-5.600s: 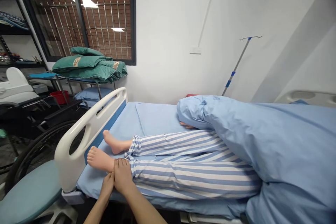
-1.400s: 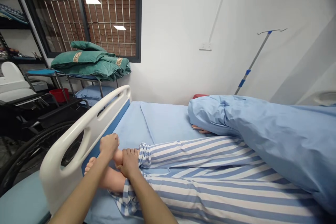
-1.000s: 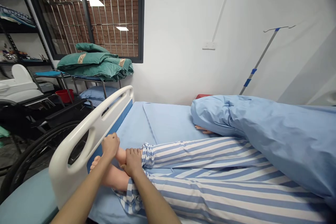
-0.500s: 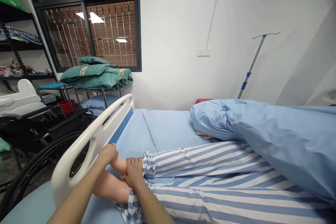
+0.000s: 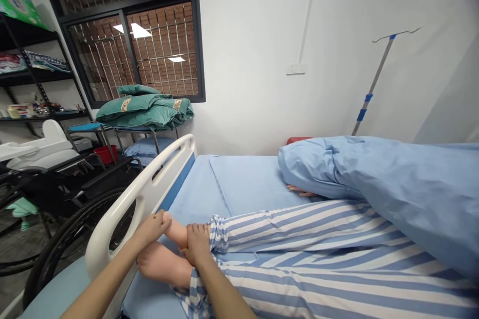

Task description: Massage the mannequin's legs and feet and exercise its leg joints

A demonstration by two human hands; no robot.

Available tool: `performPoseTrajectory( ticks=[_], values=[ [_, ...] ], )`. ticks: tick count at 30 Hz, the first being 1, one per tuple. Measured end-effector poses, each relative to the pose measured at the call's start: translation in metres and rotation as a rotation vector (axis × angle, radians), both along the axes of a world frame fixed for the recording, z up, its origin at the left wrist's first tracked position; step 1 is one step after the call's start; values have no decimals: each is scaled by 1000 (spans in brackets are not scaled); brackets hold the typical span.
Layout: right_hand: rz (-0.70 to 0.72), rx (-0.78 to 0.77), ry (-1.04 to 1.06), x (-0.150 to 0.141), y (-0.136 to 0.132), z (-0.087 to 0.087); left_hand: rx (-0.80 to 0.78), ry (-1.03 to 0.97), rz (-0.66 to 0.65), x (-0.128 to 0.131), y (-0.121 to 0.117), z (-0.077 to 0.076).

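Note:
A figure in blue-and-white striped trousers (image 5: pixel 292 229) lies on the bed; its bare feet look smooth, like a manikin's. My left hand (image 5: pixel 151 229) is closed around the toe end of the far foot (image 5: pixel 175 232). Around the same leg, just below the gathered trouser cuff, my right hand (image 5: pixel 198 243) grips the ankle, thumb toward me. The near foot (image 5: pixel 164 265) rests on the sheet beneath and between my forearms, toes toward the footboard. A blue quilt (image 5: pixel 392 184) covers the figure's upper body, with only some fingers (image 5: pixel 301 191) showing at its edge.
The white footboard (image 5: pixel 144 194) rises just left of my left hand. Beyond it stand a wheelchair (image 5: pixel 78 189), a teal stool seat (image 5: pixel 60 289) and racks with green cushions (image 5: pixel 145 109). An IV pole (image 5: pixel 374 82) leans behind the bed.
Both hands have gone from the near ankle to the far foot. Lately my left hand has shifted from a fist above that foot to its toes. My right hand has kept its ankle grip.

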State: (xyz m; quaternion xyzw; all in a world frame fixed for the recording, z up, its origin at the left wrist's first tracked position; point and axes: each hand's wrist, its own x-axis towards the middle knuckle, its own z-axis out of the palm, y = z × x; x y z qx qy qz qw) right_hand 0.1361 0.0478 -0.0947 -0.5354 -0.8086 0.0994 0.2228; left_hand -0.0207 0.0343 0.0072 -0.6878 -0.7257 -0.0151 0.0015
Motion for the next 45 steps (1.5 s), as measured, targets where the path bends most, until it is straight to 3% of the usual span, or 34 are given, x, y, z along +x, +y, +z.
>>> performPoseTrajectory(
  ticks=[5, 10, 16, 20, 23, 29, 36, 39, 45],
  values=[
    [-4, 16, 17, 1, -3, 3, 151, -22, 42, 0, -38, -13],
    [-5, 1, 41, 1, -6, 5, 237, 60, 142, 5, -53, -21],
    [-28, -32, 31, -3, -11, 13, 155, 268, 109, 8, -52, -12],
    [-19, 71, 124, -7, -28, 20, 94, 292, 69, 12, -48, -5],
    [63, 115, 193, -9, -45, 25, 48, 330, 12, 17, -44, -2],
    [221, -72, 97, -12, -68, 21, -53, 370, -97, 22, -38, 2],
    [156, -161, -91, -18, -70, 17, -150, 406, -184, 28, -34, -6],
    [130, -169, -116, -18, -69, 18, -110, 391, -132, 30, -36, -9],
    [117, -160, -92, -17, -69, 13, 9, 342, 95, 35, -42, -7]
  ],
)
